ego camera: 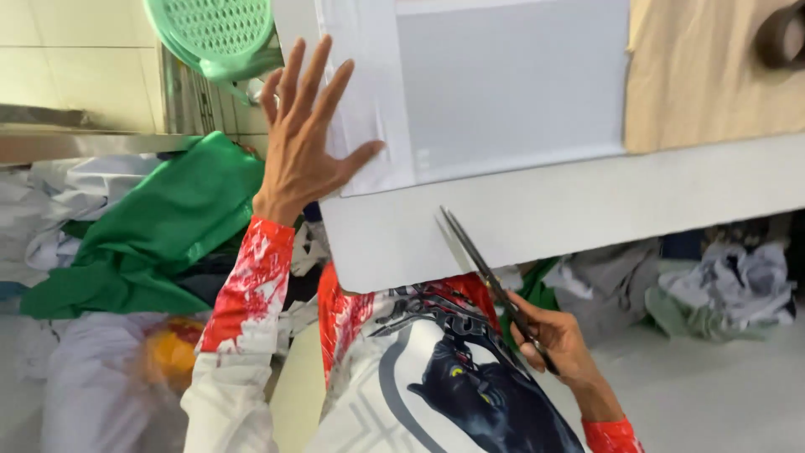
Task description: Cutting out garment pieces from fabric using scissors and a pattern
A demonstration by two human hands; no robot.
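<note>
two hands (302,138), one scissors (490,281), one stool (220,33).

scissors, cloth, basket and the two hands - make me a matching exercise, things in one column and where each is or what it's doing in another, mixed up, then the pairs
Things
1. left hand
2. right hand
3. green basket
4. green cloth

Places or states
A. heaped left of the table
B. pressed flat, fingers spread, on the white fabric
C. at the top left, against the wall
D. gripping the scissors below the table edge

Pairs: 1-B, 2-D, 3-C, 4-A
</note>
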